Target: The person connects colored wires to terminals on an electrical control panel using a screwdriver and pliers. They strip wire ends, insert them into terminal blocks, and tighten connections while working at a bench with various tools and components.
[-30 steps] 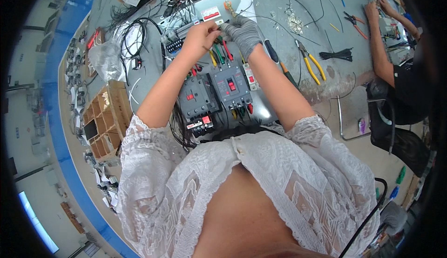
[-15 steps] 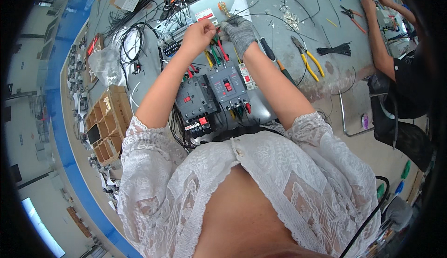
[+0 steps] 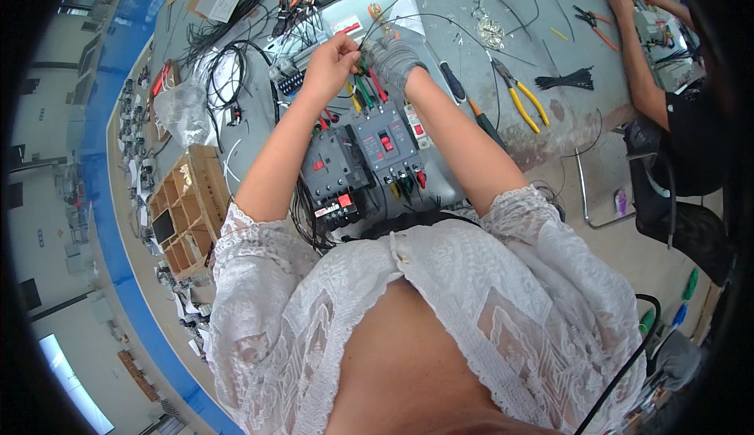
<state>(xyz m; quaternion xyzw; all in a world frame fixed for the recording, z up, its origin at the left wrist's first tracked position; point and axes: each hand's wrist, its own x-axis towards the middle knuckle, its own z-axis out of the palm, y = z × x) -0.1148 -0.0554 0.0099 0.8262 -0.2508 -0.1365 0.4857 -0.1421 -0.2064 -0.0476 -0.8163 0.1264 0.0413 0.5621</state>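
Observation:
My bare left hand (image 3: 333, 67) pinches a thin black wire (image 3: 366, 36) between thumb and fingers. Close beside it is my right hand (image 3: 394, 59), in a grey knitted glove; its fingers curl in toward the left fingertips, and what they hold is hidden. Just below both hands, red, green and yellow sleeved cable ends (image 3: 364, 91) rise from a grey moulded-case circuit breaker (image 3: 386, 143) with a red toggle. To its left sits a dark contactor (image 3: 326, 160) with a red-marked relay (image 3: 336, 209) under it. A small white breaker (image 3: 418, 127) stands on the right.
Yellow-handled pliers (image 3: 525, 103), screwdrivers (image 3: 481, 119) and black cable ties (image 3: 565, 81) lie on the right. Small metal terminals (image 3: 490, 31) are heaped farther back. A wooden compartment box (image 3: 187, 211) stands left, near a plastic bag (image 3: 181, 113). Another person's arm (image 3: 642, 66) reaches in at the far right.
Both hands stay above the breaker. My right hand has shifted slightly left and down, its fingers more curled. The black wire now arcs differently above the hands.

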